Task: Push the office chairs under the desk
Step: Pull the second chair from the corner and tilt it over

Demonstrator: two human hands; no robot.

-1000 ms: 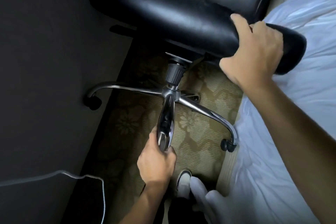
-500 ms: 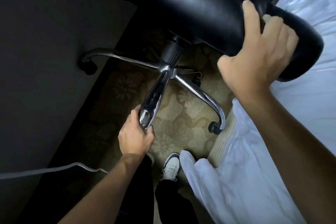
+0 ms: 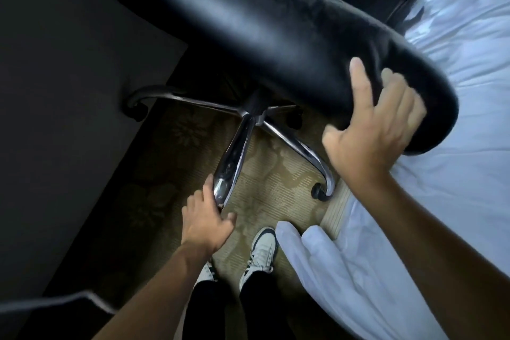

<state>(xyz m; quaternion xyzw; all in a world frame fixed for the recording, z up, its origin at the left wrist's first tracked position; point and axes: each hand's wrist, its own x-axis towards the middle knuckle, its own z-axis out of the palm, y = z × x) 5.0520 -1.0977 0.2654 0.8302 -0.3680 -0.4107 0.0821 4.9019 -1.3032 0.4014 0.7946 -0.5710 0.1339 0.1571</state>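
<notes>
A black leather office chair (image 3: 248, 22) fills the top of the view, tilted over its chrome star base (image 3: 292, 143). My right hand (image 3: 372, 132) grips the padded black edge at the right, fingers spread over the top and thumb underneath. My left hand (image 3: 204, 223) is low down, wrapped around the tip of the nearest chrome leg (image 3: 234, 152); thumb on its left side, fingers curled under its end. A dark flat surface (image 3: 69, 91), perhaps the desk, stands at the left; one castor (image 3: 135, 107) reaches under its edge.
A bed with white sheets (image 3: 455, 201) runs close along the right, a fold of sheet (image 3: 317, 257) hanging down. My feet in white sneakers (image 3: 260, 254) stand on the patterned carpet (image 3: 270, 188). A white cable (image 3: 69, 301) crosses the lower left. Another castor (image 3: 317, 190) sits by the bed.
The chair's cushion has come closer and larger in view while the base has shifted left. My right hand's fingers have spread wider on the cushion. My left hand stays on the leg's tip.
</notes>
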